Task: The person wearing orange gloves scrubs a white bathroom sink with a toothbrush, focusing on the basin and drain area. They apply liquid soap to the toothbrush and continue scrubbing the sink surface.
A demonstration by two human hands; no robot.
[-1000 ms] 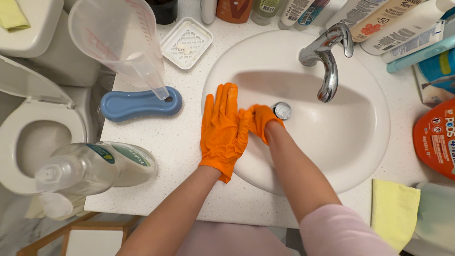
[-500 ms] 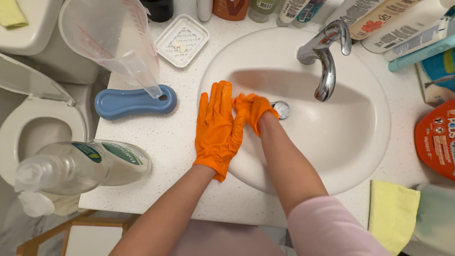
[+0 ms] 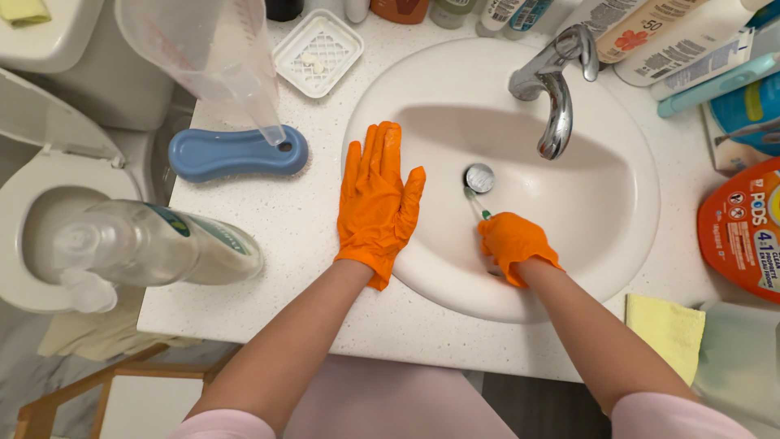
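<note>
Two orange-gloved hands work at the white oval sink (image 3: 617, 244), which I'll use as the landmark. The left hand (image 3: 376, 203) lies flat and spread wide on the sink's left rim, fingers together save the thumb, pointing away from the person toward the back wall; it grips nothing and simply rests on the rim and the countertop edge. The right hand (image 3: 513, 244) is inside the basin, near its front slope, curled tight around the handle of a small brush (image 3: 474, 203), apparently a toothbrush with a pale shaft and a green band. The brush's long axis runs diagonally, from the fist up and leftward, and its tip points at the chrome drain stopper (image 3: 479, 177) in the basin's middle, reaching just beside or onto its edge; I cannot tell whether bristles touch it. Above the drain, at the sink's back rim, a chrome faucet (image 3: 556, 89) arches forward over the bowl. The sink is set in a white speckled countertop (image 3: 301, 244). Left of the sink lie a blue oblong scrub-brush handle (image 3: 236, 152), a clear measuring jug (image 3: 211, 49), a white soap dish (image 3: 318, 51) and a clear spray bottle (image 3: 154, 248) close to the camera. Further left is a white toilet (image 3: 49, 211) with its lid raised. Right of the sink sit an orange detergent tub (image 3: 743, 236) and a yellow cloth (image 3: 665, 329); bottles and tubes (image 3: 650, 41) crowd behind it.
</note>
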